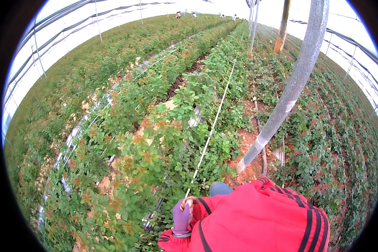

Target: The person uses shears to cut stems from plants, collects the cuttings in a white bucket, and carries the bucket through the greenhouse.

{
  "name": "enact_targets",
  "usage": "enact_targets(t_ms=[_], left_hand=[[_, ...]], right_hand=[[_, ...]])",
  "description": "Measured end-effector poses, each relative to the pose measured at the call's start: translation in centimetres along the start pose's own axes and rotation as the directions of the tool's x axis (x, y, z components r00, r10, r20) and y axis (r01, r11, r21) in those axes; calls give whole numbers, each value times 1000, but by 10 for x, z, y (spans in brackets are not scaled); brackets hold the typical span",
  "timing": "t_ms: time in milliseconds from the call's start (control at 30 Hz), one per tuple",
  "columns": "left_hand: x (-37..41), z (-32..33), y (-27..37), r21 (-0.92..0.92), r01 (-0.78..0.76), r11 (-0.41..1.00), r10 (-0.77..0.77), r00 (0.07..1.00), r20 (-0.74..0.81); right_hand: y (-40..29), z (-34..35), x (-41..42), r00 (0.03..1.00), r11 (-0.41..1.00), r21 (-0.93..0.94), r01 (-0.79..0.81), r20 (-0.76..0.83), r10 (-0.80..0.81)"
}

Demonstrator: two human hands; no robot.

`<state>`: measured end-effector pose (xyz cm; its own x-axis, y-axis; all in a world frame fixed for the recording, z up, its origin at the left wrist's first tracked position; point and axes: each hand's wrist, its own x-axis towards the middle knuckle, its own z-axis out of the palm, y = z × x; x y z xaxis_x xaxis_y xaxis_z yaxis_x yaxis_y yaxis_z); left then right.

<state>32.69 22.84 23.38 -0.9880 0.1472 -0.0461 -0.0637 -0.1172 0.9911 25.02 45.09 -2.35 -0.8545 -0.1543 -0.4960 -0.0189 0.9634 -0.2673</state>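
My left hand (pixel 181 217), in a purple glove, is raised in front of the red jacket (pixel 255 220) near the bottom of the view. Against its fingertips rests my right hand (pixel 190 202), bare-skinned where it shows, its fingers curled. A taut white cord (pixel 211 130) runs down the plant row and meets the hands from above. Whether either hand grips the cord or something small is hidden by the overlapping fingers. Leafy green bushes (pixel 151 157) with reddish new shoots, resembling rose plants, grow just beyond and left of the hands.
A thick grey metal pole (pixel 280 104) slants up from reddish soil (pixel 247 146) at front right. Behind it stands a wooden post (pixel 282 26). Pale plastic strips (pixel 71 138) line the left rows. Several people (pixel 193 14) are far off under the greenhouse cover.
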Motion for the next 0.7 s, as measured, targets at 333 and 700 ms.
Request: enact_targets(t_ms=[333, 700], left_hand=[[21, 9, -21, -341, 189, 921, -180, 982, 59], [69, 18, -30, -207, 331, 921, -334, 942, 23]], right_hand=[[21, -7, 5, 996, 985, 157, -76, 62, 67], [116, -5, 11, 941, 880, 333, -338, 153, 303]])
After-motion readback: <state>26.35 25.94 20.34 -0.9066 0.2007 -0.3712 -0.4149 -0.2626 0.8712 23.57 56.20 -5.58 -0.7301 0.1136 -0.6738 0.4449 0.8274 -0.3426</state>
